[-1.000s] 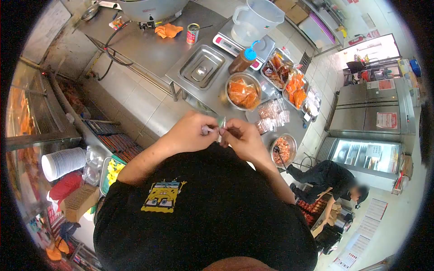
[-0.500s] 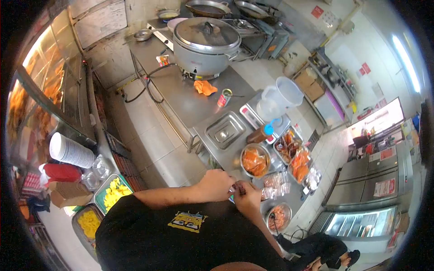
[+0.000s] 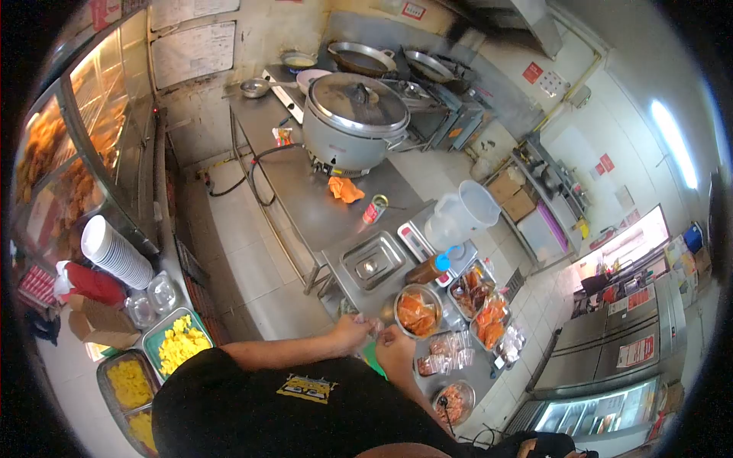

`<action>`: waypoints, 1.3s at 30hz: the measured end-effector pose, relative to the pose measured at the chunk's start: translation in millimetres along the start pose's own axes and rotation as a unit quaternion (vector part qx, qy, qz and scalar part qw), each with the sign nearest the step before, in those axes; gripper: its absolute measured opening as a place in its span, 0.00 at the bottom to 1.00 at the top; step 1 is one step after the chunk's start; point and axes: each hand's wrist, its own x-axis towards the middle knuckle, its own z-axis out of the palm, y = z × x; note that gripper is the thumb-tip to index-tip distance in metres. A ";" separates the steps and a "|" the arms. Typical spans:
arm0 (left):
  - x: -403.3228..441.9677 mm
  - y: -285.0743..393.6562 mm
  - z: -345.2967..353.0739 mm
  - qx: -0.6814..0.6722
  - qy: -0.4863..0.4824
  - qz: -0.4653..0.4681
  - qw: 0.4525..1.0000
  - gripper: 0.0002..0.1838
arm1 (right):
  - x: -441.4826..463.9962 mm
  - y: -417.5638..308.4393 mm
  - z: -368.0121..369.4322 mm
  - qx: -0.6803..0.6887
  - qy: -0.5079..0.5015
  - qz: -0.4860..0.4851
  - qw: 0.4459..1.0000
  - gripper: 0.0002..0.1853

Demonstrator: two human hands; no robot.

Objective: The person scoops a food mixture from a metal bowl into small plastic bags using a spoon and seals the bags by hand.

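Plastic packets (image 3: 452,343) are lying right of the right hand (image 3: 396,349). The squeeze bottle (image 3: 427,269) is standing behind the mixing bowl (image 3: 437,324).

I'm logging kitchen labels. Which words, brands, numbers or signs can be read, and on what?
None can be read; all are too small or blurred:
Red wall signs: print illegible.
Pale wall sheets: writing too faint.
Fridge notice: lettering unreadable.
Can: label blurred.
Large cooker: red mark too small.
Scale: panel markings unreadable.

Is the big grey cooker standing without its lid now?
No, the lid sits on top of the big grey cooker.
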 end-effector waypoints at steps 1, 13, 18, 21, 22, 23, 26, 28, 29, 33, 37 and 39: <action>2.3 -0.6 2.6 -0.170 -0.009 -0.048 0.984 0.13 | 0.3 11.3 7.6 -0.001 0.006 -0.007 1.000 0.06; -12.6 70.8 -52.5 0.073 -0.341 -0.020 0.937 0.11 | -8.4 58.8 4.1 0.353 -0.372 0.108 0.851 0.11; -23.8 100.9 -56.1 0.136 -0.339 0.111 0.924 0.08 | 1.0 33.3 -9.8 0.504 -0.316 0.159 0.788 0.08; -29.2 98.9 -43.1 0.265 -0.126 0.234 0.927 0.08 | 3.9 15.0 -8.3 0.434 -0.274 0.157 0.844 0.07; -29.8 95.9 -39.2 0.307 -0.008 0.312 0.899 0.09 | 2.8 5.8 -7.4 0.421 -0.239 0.182 0.856 0.08; -34.9 98.2 -34.2 0.313 -0.017 0.304 0.900 0.09 | -1.2 3.0 0.2 0.449 -0.185 0.197 0.852 0.09; -48.8 102.6 -22.2 0.390 0.009 0.353 0.850 0.12 | -3.9 0.3 12.8 0.455 -0.095 0.259 0.847 0.09; -51.4 104.4 -17.0 0.417 -0.009 0.344 0.841 0.11 | 0.4 -3.8 9.8 0.515 0.017 0.284 0.808 0.09; -51.7 105.5 -14.6 0.438 -0.016 0.341 0.832 0.11 | 1.9 -2.1 8.3 0.520 0.026 0.296 0.801 0.09; -46.6 113.7 -5.6 0.443 -0.001 0.294 0.847 0.10 | 1.5 17.1 1.8 0.513 -0.023 0.291 0.807 0.14; -37.4 131.4 -1.5 0.422 -0.047 0.235 0.875 0.09 | -6.2 -19.0 -43.4 0.213 0.032 0.132 0.967 0.10; -33.0 143.0 -3.2 0.408 -0.104 0.172 0.891 0.09 | -7.8 -23.9 -66.1 0.124 0.028 0.015 0.992 0.11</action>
